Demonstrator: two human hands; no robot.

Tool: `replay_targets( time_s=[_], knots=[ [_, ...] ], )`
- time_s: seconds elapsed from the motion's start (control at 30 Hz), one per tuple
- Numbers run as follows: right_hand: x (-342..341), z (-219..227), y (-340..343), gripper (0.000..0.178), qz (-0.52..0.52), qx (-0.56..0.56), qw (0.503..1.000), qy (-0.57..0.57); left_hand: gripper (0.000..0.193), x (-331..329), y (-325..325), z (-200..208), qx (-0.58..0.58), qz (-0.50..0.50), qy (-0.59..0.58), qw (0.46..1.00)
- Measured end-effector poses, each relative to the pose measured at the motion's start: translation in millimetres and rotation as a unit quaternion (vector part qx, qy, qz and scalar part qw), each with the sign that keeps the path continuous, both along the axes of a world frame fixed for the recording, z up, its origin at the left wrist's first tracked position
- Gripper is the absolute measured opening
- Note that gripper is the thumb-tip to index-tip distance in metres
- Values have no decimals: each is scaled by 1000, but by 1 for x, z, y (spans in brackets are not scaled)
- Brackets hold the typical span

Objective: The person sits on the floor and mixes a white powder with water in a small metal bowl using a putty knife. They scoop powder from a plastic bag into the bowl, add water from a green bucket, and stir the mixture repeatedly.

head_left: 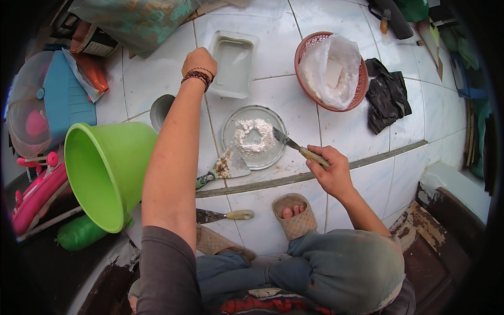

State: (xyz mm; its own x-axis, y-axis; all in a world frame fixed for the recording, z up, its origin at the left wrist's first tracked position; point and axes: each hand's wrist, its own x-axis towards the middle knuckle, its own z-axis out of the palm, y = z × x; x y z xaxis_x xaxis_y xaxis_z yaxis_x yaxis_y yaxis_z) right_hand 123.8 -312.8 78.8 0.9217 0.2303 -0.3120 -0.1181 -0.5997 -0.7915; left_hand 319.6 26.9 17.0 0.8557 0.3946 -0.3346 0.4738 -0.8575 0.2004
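Observation:
My right hand [334, 170] grips the handle of a putty knife [286, 138], whose blade tip touches white powder [243, 138]. The powder forms a ring with a hollow in its middle, on a round clear plate [277, 153]. My left hand [199, 63], with braided bracelets at the wrist, is closed by the left edge of a clear rectangular tray [230, 90] that seems to hold water. Its fingertips are hidden, so what they hold cannot be made out. A wide stained scraper [237, 164] lies with its blade against the plate's lower left edge.
Beyond the plate, a red-brown basket [303, 48] holds a plastic bag [336, 79] of white material. Black plastic [386, 97] lies beside it. A green bucket [107, 173] and grey cup [161, 109] are left. Another putty knife [239, 214] lies near my slippered feet, below a raised tile edge [362, 161].

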Motion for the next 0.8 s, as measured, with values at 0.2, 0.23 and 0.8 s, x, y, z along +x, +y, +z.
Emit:
replay_targets(
  time_s=[0.2, 0.23, 0.8],
  knots=[
    [31, 28, 34, 28, 121, -75, 987, -75, 24, 12, 15, -18, -17, -2, 9, 1000],
    [37, 29, 39, 27, 144, -85, 983, -81, 24, 11, 17, -20, -25, 6, 8, 1000],
    [58, 36, 115, 13, 276, -240, 912, -185, 24, -295, -9, 30, -127, -253, -159, 946]
  ],
)
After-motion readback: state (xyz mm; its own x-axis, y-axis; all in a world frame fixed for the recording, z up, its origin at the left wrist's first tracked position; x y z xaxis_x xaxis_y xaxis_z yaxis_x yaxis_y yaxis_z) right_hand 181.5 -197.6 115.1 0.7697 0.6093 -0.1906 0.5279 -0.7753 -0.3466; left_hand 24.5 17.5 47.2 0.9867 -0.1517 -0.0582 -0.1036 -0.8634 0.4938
